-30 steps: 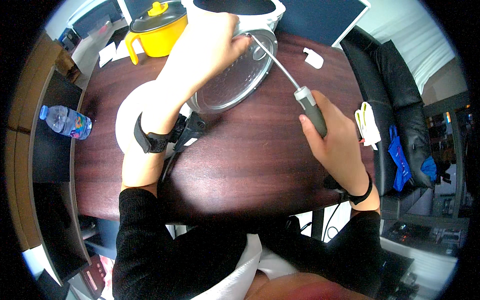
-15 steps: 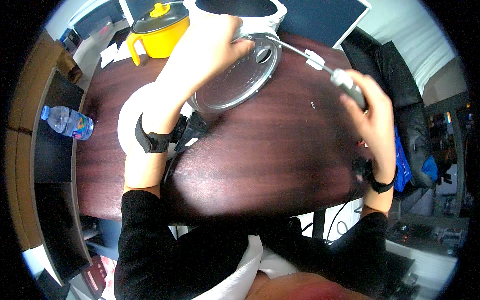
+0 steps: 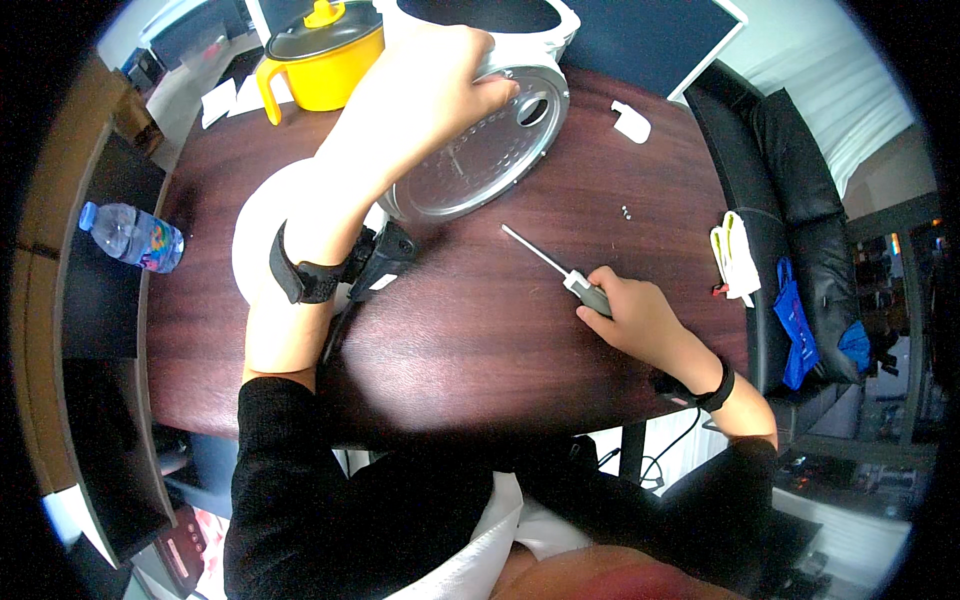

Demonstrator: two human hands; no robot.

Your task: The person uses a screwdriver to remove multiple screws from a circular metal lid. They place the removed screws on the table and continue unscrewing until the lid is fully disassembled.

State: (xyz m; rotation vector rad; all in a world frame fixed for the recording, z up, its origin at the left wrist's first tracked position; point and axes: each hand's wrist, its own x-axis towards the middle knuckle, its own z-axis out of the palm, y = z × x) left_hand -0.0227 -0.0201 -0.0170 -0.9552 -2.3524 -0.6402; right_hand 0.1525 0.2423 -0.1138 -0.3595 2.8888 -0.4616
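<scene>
Screwdriver point(image 3: 575, 283) over table point(image 3: 470, 320), your right hand point(image 3: 640, 320) wrapped round handle; your left hand point(image 3: 440, 85) grips round lid point(image 3: 475, 170) by white cooker point(image 3: 545, 42), dark inside; yellow pot point(image 3: 335, 77) lidded, contents hidden.

At twelve o'clock my left hand point(image 3: 445, 75) holds a round silvery lid point(image 3: 480, 165) near its upper edge. At three, my right hand point(image 3: 635, 315) grips a screwdriver point(image 3: 574, 281) — tip toward ten, apart from the lid. Tiny metal bits point(image 3: 626, 212) lie at two.
</scene>
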